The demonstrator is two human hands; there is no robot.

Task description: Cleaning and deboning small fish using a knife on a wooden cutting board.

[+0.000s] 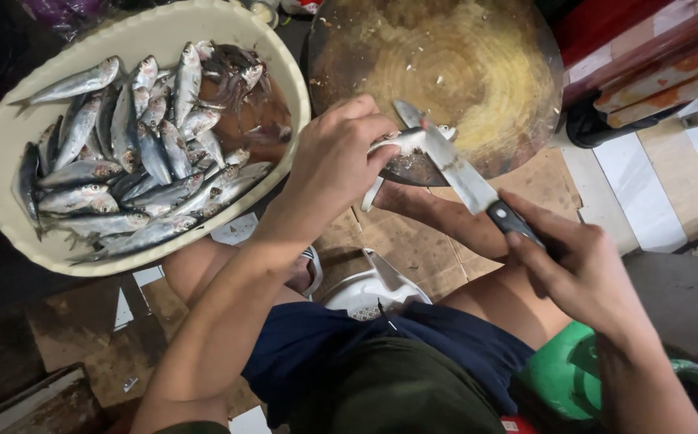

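Floor: brown flattened cardboard [413,257] lying over white tiles [662,185], with a dark surface under the basin.
Basin: cream oval plastic basin [12,137] sitting at the left, holding many small silver fish [136,161].
Board: round wooden chopping block [453,64], scarred and wet, lying ahead of the knees.
Stool: green plastic stool [562,374] showing under the person.
Left hand [337,161]: fingers pinching one small silver fish [405,142] at the block's near edge.
Right hand [582,269]: gripping the black handle of a steel-bladed knife [461,173], blade lying across that fish.
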